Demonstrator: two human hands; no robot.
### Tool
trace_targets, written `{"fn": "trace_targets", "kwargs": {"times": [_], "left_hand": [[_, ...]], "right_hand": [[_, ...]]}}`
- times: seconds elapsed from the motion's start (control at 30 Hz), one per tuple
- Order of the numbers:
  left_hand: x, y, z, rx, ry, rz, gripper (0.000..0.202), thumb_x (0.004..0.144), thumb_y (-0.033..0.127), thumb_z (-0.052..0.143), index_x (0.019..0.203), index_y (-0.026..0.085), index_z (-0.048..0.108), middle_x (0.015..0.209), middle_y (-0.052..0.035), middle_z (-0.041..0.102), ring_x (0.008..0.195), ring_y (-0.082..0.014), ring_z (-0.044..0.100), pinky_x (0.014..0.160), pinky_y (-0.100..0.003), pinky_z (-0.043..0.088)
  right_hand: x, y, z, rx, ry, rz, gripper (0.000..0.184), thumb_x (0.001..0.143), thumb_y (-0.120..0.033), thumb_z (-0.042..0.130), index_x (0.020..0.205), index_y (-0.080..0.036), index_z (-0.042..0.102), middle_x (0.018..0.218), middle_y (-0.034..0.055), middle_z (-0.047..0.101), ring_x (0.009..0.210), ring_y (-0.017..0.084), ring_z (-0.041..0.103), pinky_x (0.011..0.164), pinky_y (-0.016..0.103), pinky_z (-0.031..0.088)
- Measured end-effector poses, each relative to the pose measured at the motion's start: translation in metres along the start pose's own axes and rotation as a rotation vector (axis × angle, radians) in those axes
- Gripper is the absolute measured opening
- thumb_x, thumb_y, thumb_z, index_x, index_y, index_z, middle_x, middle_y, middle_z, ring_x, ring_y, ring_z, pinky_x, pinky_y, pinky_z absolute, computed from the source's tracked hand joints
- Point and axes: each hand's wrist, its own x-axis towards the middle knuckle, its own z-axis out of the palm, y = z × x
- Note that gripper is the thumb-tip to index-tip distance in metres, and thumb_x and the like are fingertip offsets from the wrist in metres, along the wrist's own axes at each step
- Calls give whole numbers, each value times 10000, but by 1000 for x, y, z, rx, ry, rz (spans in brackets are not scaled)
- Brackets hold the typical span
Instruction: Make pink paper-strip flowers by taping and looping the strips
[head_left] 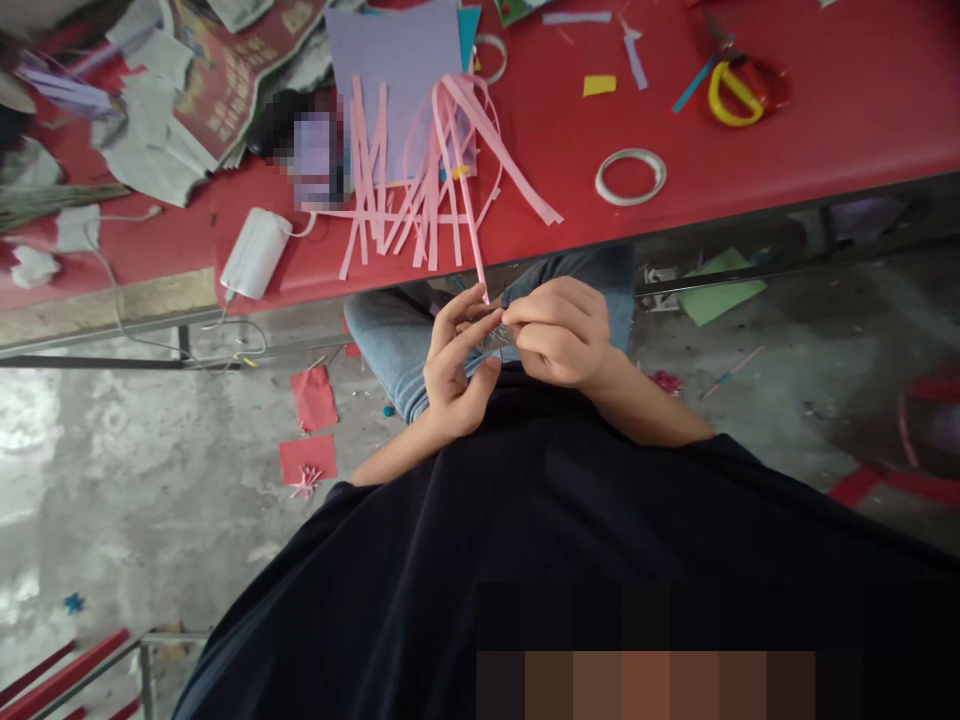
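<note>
Both hands meet over my lap, just below the edge of the red table [825, 120]. My left hand [457, 365] pinches the lower end of a long pink paper strip [466, 215] between thumb and fingertips. My right hand [562, 330] is curled closed and pinches the same strip end from the other side. The strip runs up from my fingers onto the table, into a loose pile of pink strips [409, 180] lying on a lilac sheet [394, 60].
On the table lie a tape ring [631, 177], yellow-handled scissors [731, 85], a white charger box [255, 252] with cable, newspapers [225, 70] and paper scraps. Red paper pieces [311, 425] and a green sheet [720, 290] litter the concrete floor.
</note>
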Motion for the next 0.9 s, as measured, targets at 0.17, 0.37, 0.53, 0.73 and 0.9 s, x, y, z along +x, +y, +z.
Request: {"fn": "trace_targets", "kwargs": {"times": [0.17,0.37,0.53,0.73,0.9], "left_hand": [[-1,1,-2,-51,-55,-58,548,1095,532,653,1607,338,628,1746,-69,491,1531,-342,598,1278,-565,570],[-1,-3,-2,-207,-103,-144,684,1015,650,716,1640,393,606,1775,-45,491,1590,-362,552,1246,-548,590],[1,-10,-1,-530,-31,-295,722,985,660,747,1623,340,639,1803,-48,490,1530,-337,622,1139,-428,625],[8,-2,-7,-695,38,-479,761,938,708,726,1588,315,677,1814,-25,492,1671,-392,493,1179,-459,613],[11,2,-4,-811,2,-580,835,903,781,686,1586,302,673,1846,-32,448,1700,-384,444,1224,-476,588]], "right_hand": [[1,3,-1,8,-31,-5,230,983,-116,650,986,-293,504,1055,-20,786,819,167,665,712,375,511],[-6,0,-1,19,-22,43,350,940,-74,702,884,-273,419,972,-19,754,737,138,569,695,351,440],[-26,0,5,54,-43,74,271,941,-113,668,924,-280,456,936,-30,741,745,142,623,700,325,487],[-40,19,10,-118,-116,337,90,1058,-301,712,1029,-264,634,909,34,700,847,229,659,770,392,539],[-26,14,10,-85,-42,253,89,1054,-215,693,1109,-280,668,983,28,729,867,210,666,796,384,552]]}}
